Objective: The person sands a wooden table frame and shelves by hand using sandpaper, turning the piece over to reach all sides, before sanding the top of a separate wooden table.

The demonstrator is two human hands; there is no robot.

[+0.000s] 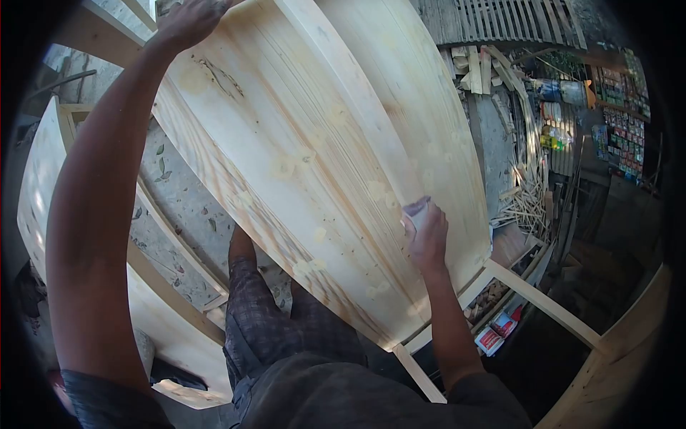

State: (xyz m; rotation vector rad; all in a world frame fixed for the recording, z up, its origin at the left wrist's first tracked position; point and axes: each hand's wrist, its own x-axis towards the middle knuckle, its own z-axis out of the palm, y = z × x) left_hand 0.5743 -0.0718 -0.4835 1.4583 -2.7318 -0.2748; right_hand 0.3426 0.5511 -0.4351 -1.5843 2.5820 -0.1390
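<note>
A large pale wooden panel [286,143] with knots, grain lines and yellowish filler patches lies in front of me. A raised wooden strip [350,79] runs along its length. My right hand [429,232] is closed around a purple-grey piece of sandpaper [416,207], pressed against the near end of that strip. My left hand [191,25] reaches across to the far left corner of the panel and touches the wood there. Its fingers are partly cut off by the top of the view, so their grip does not show clearly.
Another wooden piece [164,307] stands at my left on the concrete floor [179,193]. Wooden frame bars [547,304] extend at the right. Beyond the panel are scrap sticks [532,193], wood offcuts [477,70] and a red-and-white package [489,339].
</note>
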